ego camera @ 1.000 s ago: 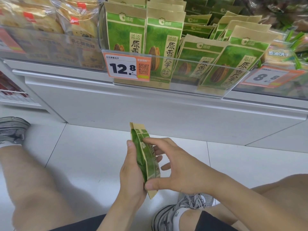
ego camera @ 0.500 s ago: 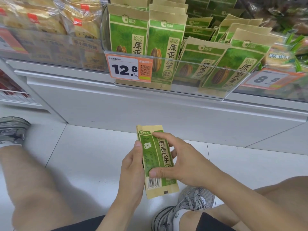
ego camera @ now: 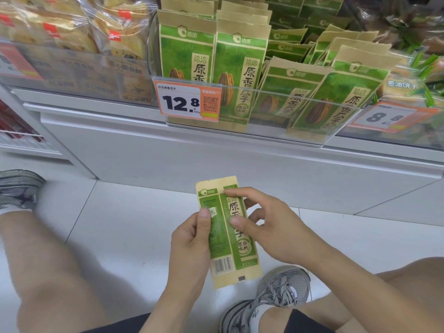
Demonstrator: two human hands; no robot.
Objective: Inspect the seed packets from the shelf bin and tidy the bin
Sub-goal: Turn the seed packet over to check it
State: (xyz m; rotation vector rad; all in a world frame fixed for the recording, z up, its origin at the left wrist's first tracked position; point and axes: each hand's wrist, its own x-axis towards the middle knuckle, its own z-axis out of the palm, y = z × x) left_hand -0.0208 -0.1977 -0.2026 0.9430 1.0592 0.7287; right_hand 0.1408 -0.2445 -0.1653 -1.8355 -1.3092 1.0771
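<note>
Holding one sunflower seed packet (ego camera: 227,233) over the floor below the clear shelf bin (ego camera: 264,109): left hand (ego camera: 192,239) pinches its left edge, right hand (ego camera: 269,227) pinches the front. Light pinches; packet could slip. Leaning bin packets may topple when restocking.

White shelf (ego camera: 216,150) w/ clear bin (ego camera: 264,111) at its front edge, green seed packets (ego camera: 236,68) standing inside. Bagged snacks (ego camera: 72,30) sit toward the shelf's left end. Tiled floor (ego camera: 120,224) below, grey sneakers (ego camera: 276,294) on it.
</note>
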